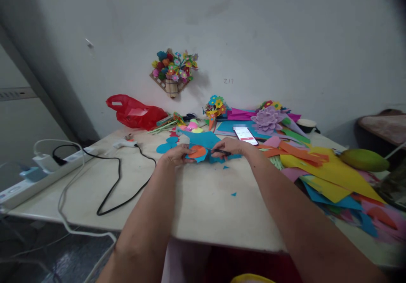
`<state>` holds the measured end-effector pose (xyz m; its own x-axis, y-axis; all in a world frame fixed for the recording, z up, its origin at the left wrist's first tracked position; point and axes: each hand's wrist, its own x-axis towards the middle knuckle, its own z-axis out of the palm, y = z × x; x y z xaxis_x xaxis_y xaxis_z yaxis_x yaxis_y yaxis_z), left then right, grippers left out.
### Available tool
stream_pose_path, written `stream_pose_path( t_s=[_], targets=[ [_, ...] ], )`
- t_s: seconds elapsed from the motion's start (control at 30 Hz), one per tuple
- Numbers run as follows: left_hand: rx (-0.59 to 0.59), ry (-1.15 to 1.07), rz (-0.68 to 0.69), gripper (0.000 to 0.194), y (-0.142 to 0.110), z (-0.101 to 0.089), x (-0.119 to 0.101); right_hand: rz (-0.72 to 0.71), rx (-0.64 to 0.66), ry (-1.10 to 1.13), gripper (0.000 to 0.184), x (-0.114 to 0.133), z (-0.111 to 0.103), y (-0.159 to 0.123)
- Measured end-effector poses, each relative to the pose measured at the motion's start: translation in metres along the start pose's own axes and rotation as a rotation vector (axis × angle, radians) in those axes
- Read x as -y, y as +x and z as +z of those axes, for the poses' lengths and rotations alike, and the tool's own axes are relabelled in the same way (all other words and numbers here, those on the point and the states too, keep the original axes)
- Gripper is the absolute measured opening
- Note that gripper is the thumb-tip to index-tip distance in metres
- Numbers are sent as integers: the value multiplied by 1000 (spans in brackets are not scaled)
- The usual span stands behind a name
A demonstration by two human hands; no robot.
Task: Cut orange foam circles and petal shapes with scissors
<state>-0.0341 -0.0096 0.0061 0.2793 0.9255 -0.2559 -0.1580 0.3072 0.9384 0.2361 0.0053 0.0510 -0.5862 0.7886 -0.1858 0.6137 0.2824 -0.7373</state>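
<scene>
Over a pale table [203, 207], your left hand [179, 154] pinches an orange circle [198, 150] against a blue piece [202, 160]; your right hand [232, 146] holds scissors [226, 152] just beside them. Blue discs [163, 148] lie near your left hand, a lit phone [245, 135] beyond your right. Colourful sheets [320, 174] spread to the right; a red bag [136, 113] sits at back left.

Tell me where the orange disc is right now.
In the head view, the orange disc is near the middle, held against blue paper by the left hand, just left of the scissors in the right hand.
</scene>
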Motion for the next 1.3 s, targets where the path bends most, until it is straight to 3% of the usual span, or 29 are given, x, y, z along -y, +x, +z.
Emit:
stream_pose_path(
  t_s=[0.5, 1.0, 1.3],
  targets=[
    [-38, 50, 0, 32, -8, 7, -4, -3, -25, -4, 50, 4, 1, 1],
    [-37, 21, 34, 23, -3, -1, -1, -64, -56, 59, 44, -4, 4, 3],
    [50, 102, 7, 24, 0, -3, 1, 7, 21, 72, 46, -4, -2, 1]
  ],
)
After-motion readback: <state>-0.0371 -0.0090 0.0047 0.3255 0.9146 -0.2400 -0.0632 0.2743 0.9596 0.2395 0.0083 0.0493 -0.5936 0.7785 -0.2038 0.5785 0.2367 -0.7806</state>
